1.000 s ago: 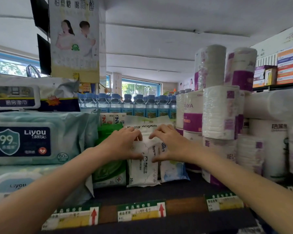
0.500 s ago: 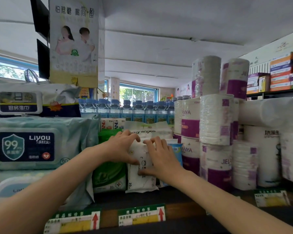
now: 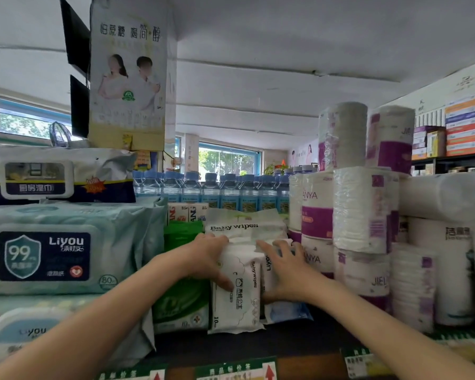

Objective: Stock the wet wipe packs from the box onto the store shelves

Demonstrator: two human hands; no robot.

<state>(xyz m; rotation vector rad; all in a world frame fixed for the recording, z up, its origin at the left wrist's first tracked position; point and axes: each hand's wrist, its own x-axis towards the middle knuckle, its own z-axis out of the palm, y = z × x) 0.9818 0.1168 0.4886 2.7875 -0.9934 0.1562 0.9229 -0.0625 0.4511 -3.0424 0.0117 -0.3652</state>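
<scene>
Since a second ago the right hand point(image 3: 285, 270) has been drawn in from a loose spread over the pack tops to the right flank of the upright packs, and the view has been tilted upward, so that less of the shelf edge point(image 3: 231, 349) is seen. The white baby wipes pack point(image 3: 237, 294) is stood on end at about 6 o'clock of centre, gripped by the left hand point(image 3: 209, 259), with the fingers curled over its top and the thumb laid across its front. The right hand is pressed flat, fingers fairly straight, against the Liyou pack point(image 3: 268, 267) touching it at 3 o'clock. This is judged to be the squaring-up of a placed row, so that this pack is nearly stocked.

A green pack point(image 3: 181, 303) is stood just beside at 9 o'clock, and a second baby wipes pack point(image 3: 242, 229) is laid behind at 12 o'clock. Large Liyou wipes point(image 3: 66, 248) are stacked at 9 o'clock and tissue rolls point(image 3: 359, 212) at 3 o'clock.

The supply box is not in view. The blue pack point(image 3: 285, 311) under the right hand is largely covered, and its label cannot be read. How many packs stand behind the front row cannot be told.
</scene>
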